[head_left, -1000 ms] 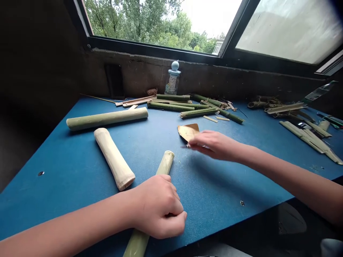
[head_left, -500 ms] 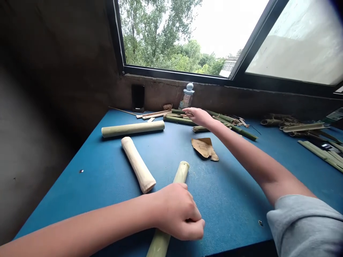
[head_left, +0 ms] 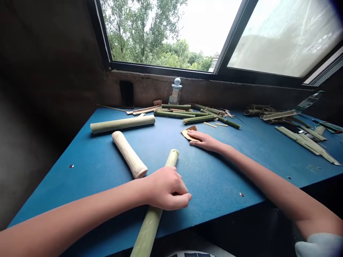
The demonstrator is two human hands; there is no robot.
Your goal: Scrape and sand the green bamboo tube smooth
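My left hand (head_left: 168, 189) is closed around a pale green bamboo tube (head_left: 150, 223), which slants over the front edge of the table with its far end on the blue top. Farther off, my right hand (head_left: 205, 141) lies with fingers stretched out over a brown piece of sandpaper (head_left: 187, 133), covering part of it. Left of the tube rests a short pale bamboo piece (head_left: 128, 154) with its skin scraped off. Behind that lies a longer light green bamboo tube (head_left: 122, 124).
Thin green bamboo lengths (head_left: 177, 113) and splints are heaped toward the wall, near a lidded jar (head_left: 175, 93) and a black phone (head_left: 126, 94) leaning upright. At the right are bamboo strips (head_left: 297, 139), dry husk pieces (head_left: 278, 115) and a tilted plastic bottle (head_left: 308, 102).
My right hand has come down from above the green bamboo pile onto the sandpaper. My left hand keeps its hold on the tube. The view has turned slightly right.
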